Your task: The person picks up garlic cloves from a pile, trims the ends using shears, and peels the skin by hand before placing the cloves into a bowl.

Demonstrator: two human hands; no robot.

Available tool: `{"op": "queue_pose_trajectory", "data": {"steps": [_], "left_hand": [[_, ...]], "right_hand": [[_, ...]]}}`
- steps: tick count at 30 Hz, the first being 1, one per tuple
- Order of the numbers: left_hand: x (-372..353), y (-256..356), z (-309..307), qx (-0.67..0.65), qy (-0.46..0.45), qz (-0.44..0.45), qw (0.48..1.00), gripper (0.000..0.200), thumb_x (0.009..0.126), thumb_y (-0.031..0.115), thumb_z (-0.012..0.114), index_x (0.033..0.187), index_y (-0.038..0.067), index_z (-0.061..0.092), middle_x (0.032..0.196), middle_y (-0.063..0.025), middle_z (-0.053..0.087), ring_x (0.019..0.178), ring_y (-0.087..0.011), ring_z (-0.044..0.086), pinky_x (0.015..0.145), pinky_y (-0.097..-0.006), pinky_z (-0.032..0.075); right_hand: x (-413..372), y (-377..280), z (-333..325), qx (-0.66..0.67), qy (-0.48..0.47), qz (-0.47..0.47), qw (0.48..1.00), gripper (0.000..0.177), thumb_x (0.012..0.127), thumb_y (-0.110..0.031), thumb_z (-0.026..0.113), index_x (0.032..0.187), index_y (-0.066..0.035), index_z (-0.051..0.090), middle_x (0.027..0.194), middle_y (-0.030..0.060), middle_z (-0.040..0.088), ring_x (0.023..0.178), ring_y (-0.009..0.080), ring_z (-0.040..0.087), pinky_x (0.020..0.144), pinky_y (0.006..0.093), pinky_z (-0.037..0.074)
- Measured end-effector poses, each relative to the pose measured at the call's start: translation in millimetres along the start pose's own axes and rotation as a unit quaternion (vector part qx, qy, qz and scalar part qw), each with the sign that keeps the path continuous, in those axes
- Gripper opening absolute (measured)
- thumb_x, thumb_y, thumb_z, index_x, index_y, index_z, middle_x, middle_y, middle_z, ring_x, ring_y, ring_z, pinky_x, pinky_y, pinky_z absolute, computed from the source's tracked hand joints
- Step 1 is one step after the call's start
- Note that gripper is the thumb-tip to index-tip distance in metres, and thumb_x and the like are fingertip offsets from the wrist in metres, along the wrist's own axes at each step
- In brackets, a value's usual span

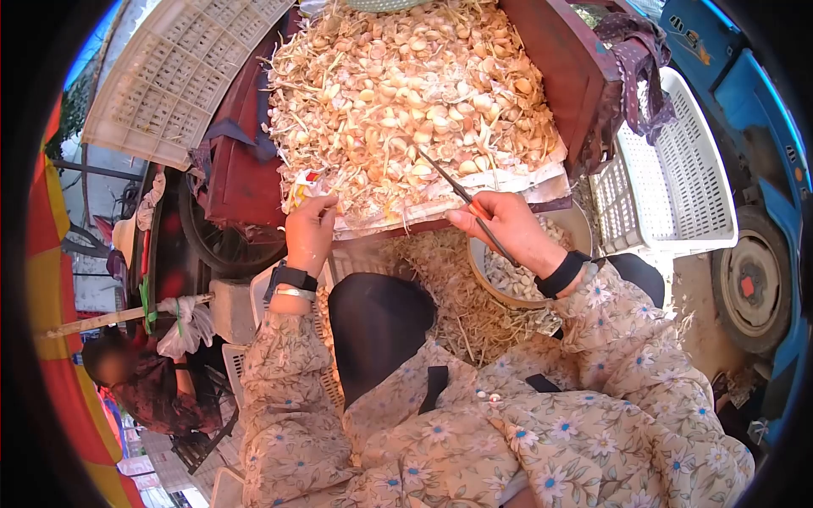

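A heap of loose garlic cloves and dry skins (415, 102) covers the work surface in front of me. At its near left edge is my left hand (310, 235), fingers curled together; whatever they may hold is too small to make out. My right hand (508, 224) is closed around a slim, dark, pointed tool (442, 173) like a narrow blade, its tip towards the garlic and its other end sticking out below my palm. Below that hand, partly hidden by it, a round tub (484, 284) holds pale garlic cloves (512, 279).
Dark red panels (563, 76) flank the heap. White plastic crates stand on the right (677, 169) and upper left (182, 80). Dry stalks and skins (453, 296) litter the ground. A blue vehicle (771, 127) is at far right. Another person (157, 385) sits at lower left.
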State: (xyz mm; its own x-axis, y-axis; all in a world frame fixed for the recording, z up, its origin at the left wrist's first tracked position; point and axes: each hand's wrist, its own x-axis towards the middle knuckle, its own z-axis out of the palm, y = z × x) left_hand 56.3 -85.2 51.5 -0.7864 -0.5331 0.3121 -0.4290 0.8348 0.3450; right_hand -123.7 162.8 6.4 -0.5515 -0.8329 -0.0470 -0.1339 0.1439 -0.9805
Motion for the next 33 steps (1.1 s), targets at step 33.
{"op": "queue_pose_trajectory", "data": {"steps": [33], "left_hand": [[-26.3,125.5,22.5,-0.749,0.004,-0.249,0.614,0.027,0.088,0.005,0.054,0.114,0.003,0.051,0.107,-0.0086,0.056,0.093,-0.0143,0.055,0.080,-0.0241,0.048]], "right_hand": [[-22.2,-15.4,6.7,-0.198,0.068,-0.107,0.972,0.046,0.072,-0.044,0.068,0.088,-0.003,0.058,0.087,0.0146,0.058,0.080,0.0323,0.060,0.067,0.0410,0.047]]}}
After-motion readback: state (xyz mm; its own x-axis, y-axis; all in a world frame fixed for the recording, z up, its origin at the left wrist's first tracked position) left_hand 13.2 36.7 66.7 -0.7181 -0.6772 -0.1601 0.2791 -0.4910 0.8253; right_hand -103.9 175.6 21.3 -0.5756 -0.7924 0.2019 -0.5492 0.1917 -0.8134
